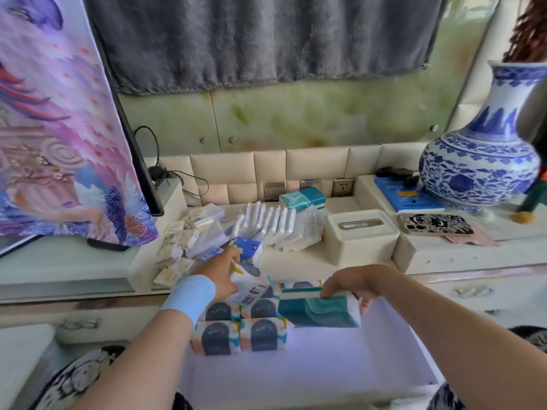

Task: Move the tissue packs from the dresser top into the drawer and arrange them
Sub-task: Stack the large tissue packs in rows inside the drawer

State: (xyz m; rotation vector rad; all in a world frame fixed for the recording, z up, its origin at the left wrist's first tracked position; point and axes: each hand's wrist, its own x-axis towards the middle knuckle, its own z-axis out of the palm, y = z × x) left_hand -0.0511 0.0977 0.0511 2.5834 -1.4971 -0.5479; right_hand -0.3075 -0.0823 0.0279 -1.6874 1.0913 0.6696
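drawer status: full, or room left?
Partly filled. Patterned tissue packs sit in rows at the back left of the drawer; its pale floor is bare toward the front and right.

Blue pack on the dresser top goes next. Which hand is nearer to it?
Left. The left hand sits right beside the blue pack, holding a patterned pack; the right hand grips a teal pack over the drawer, farther right.
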